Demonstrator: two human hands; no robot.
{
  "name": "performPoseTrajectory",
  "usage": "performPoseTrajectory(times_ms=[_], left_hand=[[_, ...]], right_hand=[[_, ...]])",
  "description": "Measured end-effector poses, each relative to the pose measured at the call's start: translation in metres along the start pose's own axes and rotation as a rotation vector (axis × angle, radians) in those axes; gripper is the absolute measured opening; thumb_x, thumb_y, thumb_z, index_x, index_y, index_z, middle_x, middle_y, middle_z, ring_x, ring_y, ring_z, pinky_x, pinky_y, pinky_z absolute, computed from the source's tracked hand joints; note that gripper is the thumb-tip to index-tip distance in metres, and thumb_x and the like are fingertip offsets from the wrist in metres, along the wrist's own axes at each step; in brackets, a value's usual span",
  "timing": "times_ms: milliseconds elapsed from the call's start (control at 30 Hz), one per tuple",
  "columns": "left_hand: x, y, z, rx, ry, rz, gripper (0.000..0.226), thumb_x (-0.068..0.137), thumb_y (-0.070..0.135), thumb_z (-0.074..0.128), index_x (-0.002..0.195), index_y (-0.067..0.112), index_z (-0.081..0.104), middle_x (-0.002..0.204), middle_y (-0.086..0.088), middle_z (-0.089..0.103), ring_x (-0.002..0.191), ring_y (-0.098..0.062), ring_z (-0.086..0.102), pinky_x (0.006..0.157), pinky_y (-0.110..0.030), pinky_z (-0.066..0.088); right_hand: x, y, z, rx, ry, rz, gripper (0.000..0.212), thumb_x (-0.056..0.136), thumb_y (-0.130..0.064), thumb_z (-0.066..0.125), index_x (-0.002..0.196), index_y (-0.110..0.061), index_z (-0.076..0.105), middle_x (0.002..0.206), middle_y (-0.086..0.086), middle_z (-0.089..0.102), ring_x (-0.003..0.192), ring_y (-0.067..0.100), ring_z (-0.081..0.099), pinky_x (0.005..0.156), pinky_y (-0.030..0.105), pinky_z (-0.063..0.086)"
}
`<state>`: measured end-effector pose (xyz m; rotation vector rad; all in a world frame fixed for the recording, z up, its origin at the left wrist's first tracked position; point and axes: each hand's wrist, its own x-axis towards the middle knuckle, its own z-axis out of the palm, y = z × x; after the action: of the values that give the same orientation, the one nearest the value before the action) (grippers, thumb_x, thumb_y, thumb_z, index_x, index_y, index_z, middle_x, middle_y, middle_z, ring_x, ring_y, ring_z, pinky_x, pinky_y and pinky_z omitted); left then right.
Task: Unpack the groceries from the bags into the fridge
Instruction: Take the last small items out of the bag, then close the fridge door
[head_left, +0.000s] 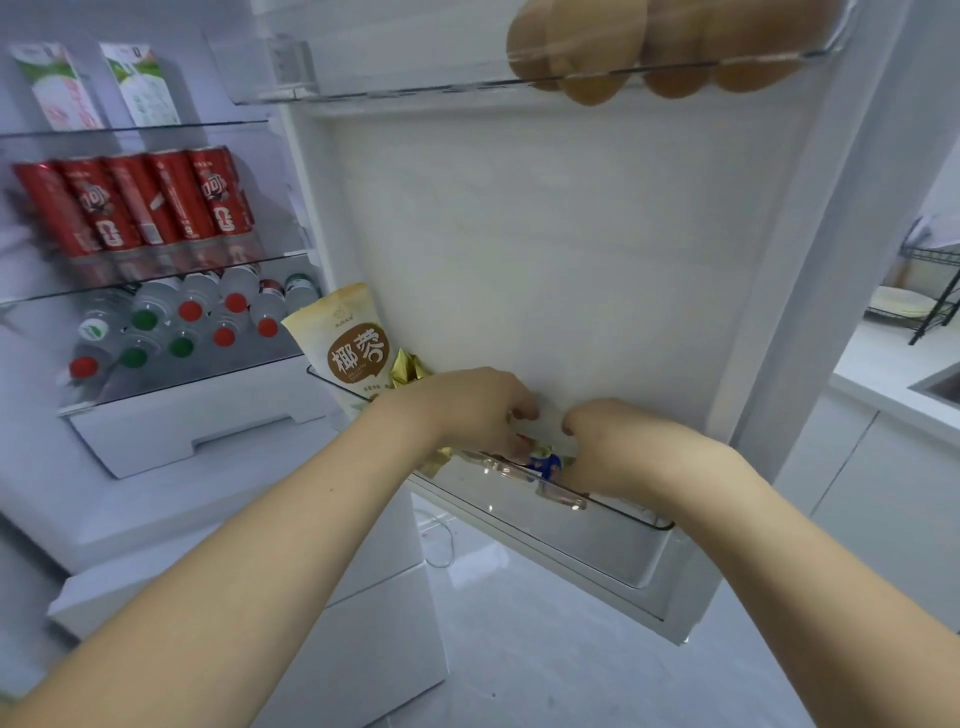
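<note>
Both my hands reach into the lower door bin (597, 506) of the open fridge. My left hand (467, 405) and my right hand (618, 441) each pinch one end of a white packet (548, 426) held between them over the bin. Under it a small blue and white wrapper (545, 464) shows in the bin. A cream pouch with brown lettering (345, 345) stands at the bin's left end, with a gold foil pack (410, 369) beside it. Most of the bin's contents are hidden by my hands.
Brown eggs (670, 47) sit in the upper door bin. Inside the fridge are two cartons (98, 85), a row of red cans (140, 202) and several capped bottles (192, 317) above a white drawer (197, 431). A counter with a dish rack (930, 291) is at right.
</note>
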<state>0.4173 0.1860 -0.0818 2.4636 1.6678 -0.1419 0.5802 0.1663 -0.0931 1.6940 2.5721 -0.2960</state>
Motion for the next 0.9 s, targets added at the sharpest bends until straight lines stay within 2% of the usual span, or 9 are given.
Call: performPoseTrajectory(times_ms=[33, 100, 267, 367, 467, 533, 700, 833, 900], left_hand=[[-0.006, 0.000, -0.001, -0.022, 0.025, -0.016, 0.055, 0.090, 0.048, 0.064, 0.138, 0.024, 0.054, 0.133, 0.005, 0.055, 0.118, -0.015, 0.053, 0.091, -0.024, 0.043], [-0.017, 0.003, -0.003, -0.049, 0.081, -0.049, 0.052, 0.093, 0.049, 0.059, 0.139, 0.025, 0.053, 0.136, 0.006, 0.053, 0.119, -0.012, 0.051, 0.088, -0.020, 0.037], [-0.044, 0.020, 0.000, -0.006, 0.221, -0.241, 0.045, 0.099, 0.046, 0.046, 0.131, 0.015, 0.057, 0.132, -0.004, 0.055, 0.118, -0.022, 0.053, 0.095, -0.031, 0.044], [-0.065, 0.033, 0.004, 0.031, 0.322, -0.322, 0.043, 0.099, 0.043, 0.045, 0.120, 0.008, 0.058, 0.121, -0.007, 0.057, 0.111, -0.026, 0.056, 0.089, -0.041, 0.048], [-0.089, 0.052, 0.004, 0.025, 0.442, -0.369, 0.058, 0.090, 0.051, 0.037, 0.119, 0.005, 0.057, 0.122, -0.011, 0.057, 0.112, -0.029, 0.055, 0.090, -0.043, 0.046], [-0.102, 0.067, 0.001, 0.024, 0.513, -0.376, 0.067, 0.085, 0.053, 0.033, 0.122, 0.002, 0.057, 0.126, -0.014, 0.056, 0.116, -0.031, 0.053, 0.095, -0.043, 0.044], [-0.119, 0.105, -0.013, 0.086, 0.635, -0.353, 0.070, 0.089, 0.048, 0.041, 0.142, 0.002, 0.044, 0.146, -0.015, 0.045, 0.133, -0.030, 0.043, 0.110, -0.035, 0.032], [-0.117, 0.127, -0.022, 0.144, 0.715, -0.302, 0.075, 0.088, 0.058, 0.032, 0.142, 0.007, 0.046, 0.149, -0.010, 0.044, 0.135, -0.025, 0.041, 0.111, -0.034, 0.033], [-0.112, 0.138, -0.027, 0.139, 0.733, -0.278, 0.068, 0.094, 0.055, 0.040, 0.144, 0.010, 0.044, 0.151, -0.007, 0.042, 0.138, -0.020, 0.038, 0.112, -0.029, 0.029]], right_hand=[[-0.004, 0.000, -0.004, 0.032, 0.025, -0.001, 0.042, 0.089, -0.038, 0.062, 0.123, -0.014, 0.055, 0.121, 0.007, 0.059, 0.110, 0.025, 0.057, 0.086, 0.031, 0.051], [-0.012, 0.000, -0.011, 0.098, 0.081, -0.027, 0.052, 0.091, -0.041, 0.059, 0.133, -0.013, 0.051, 0.133, 0.008, 0.053, 0.122, 0.025, 0.052, 0.098, 0.034, 0.046], [-0.031, -0.001, -0.020, 0.162, 0.243, -0.141, 0.051, 0.096, -0.045, 0.048, 0.131, -0.009, 0.051, 0.135, 0.009, 0.050, 0.123, 0.025, 0.049, 0.099, 0.034, 0.042], [-0.045, 0.000, -0.024, 0.234, 0.327, -0.210, 0.050, 0.097, -0.045, 0.046, 0.129, -0.007, 0.050, 0.136, 0.009, 0.049, 0.124, 0.026, 0.048, 0.100, 0.038, 0.042], [-0.058, 0.006, -0.027, 0.292, 0.487, -0.335, 0.046, 0.099, -0.040, 0.044, 0.131, -0.007, 0.050, 0.138, 0.008, 0.050, 0.125, 0.024, 0.047, 0.099, 0.031, 0.036], [-0.068, 0.013, -0.030, 0.327, 0.598, -0.425, 0.047, 0.101, -0.039, 0.042, 0.136, -0.009, 0.047, 0.142, 0.006, 0.048, 0.128, 0.021, 0.045, 0.098, 0.026, 0.033], [-0.094, 0.037, -0.045, 0.428, 0.860, -0.581, 0.048, 0.100, -0.034, 0.039, 0.135, -0.004, 0.050, 0.139, 0.009, 0.051, 0.128, 0.019, 0.044, 0.102, 0.014, 0.025], [-0.104, 0.059, -0.061, 0.453, 1.084, -0.647, 0.038, 0.096, -0.019, 0.045, 0.127, 0.000, 0.057, 0.130, 0.012, 0.056, 0.122, 0.024, 0.051, 0.107, 0.019, 0.032], [-0.107, 0.071, -0.068, 0.470, 1.207, -0.638, 0.036, 0.094, -0.011, 0.047, 0.126, 0.001, 0.057, 0.129, 0.014, 0.055, 0.122, 0.026, 0.049, 0.109, 0.021, 0.031]])
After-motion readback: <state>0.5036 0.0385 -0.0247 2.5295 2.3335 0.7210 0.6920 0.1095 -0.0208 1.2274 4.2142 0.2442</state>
